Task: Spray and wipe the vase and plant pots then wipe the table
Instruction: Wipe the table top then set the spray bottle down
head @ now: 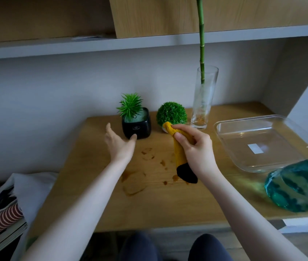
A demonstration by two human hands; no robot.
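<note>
Right hand (196, 147) with cloth (180, 153) beside white pot (165, 129), mid-table (168, 200).

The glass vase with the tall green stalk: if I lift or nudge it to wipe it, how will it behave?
The glass vase is tall and narrow on a small base, so a sideways nudge probably tips it. The green stalk rises far above the rim, likely making it top-heavy. Smooth clear glass looks fragile, and perhaps slippery once sprayed; hold it low.
</note>
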